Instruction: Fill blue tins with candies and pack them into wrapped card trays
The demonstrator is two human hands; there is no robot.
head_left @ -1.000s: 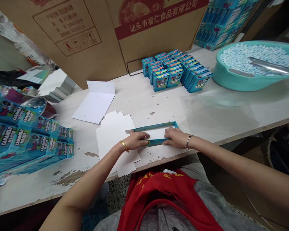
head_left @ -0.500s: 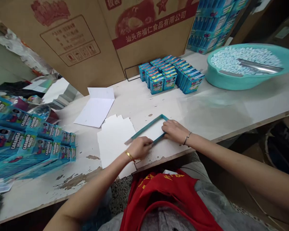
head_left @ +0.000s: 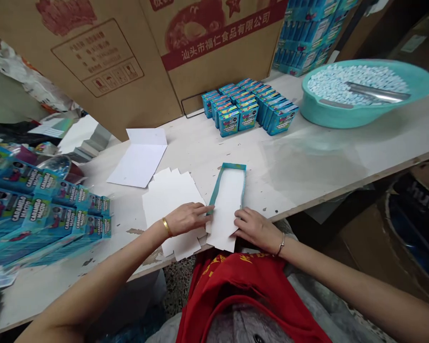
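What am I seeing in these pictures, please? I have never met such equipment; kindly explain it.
There is no machine here: a person works with bare hands, seen by a camera on their head, looking forward and down. The left hand and right hand have their fingers at opposite sides of a partly folded cardboard tray; its near end lies open. Whether they grip or only touch it is hard to tell. On the worktable, white cardboard blanks lie to the left. Farther back stand small blue "Caramelo" boxes, and to the right a turquoise basin holds pale candies and a metal scoop.
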